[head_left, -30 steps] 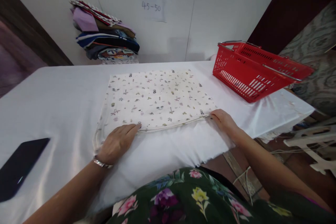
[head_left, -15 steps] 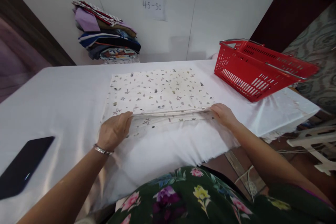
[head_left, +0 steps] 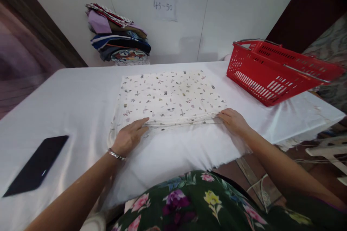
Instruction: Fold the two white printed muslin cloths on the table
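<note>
One patterned cloth (head_left: 173, 94), pale with little scattered motifs, lies around the middle of the white-covered table (head_left: 81, 97), with a strip of the cover showing between it and the near edge. As far as I can judge, the bulk of it is sorted: it's doubled up into a roughly rectangular shape, stacked layers show down its left side, and the top looks pretty flat. What's not done, I'd say, is the side facing the person, which is bunched into a ridge with a bit of the under layer poking out, so those edges don't line up yet.

The right hand (head_left: 234, 121) has that ridge pinched near its right end. The left hand (head_left: 130, 139) has its fingertips on the other end, but honestly can't tell if they're gripping or just resting.

Rest of the table: red basket (head_left: 260, 68) towards the far right corner, dark flat device (head_left: 36, 166) over by the left edge, fabric pile (head_left: 119, 36) at the far edge, left of middle.
</note>
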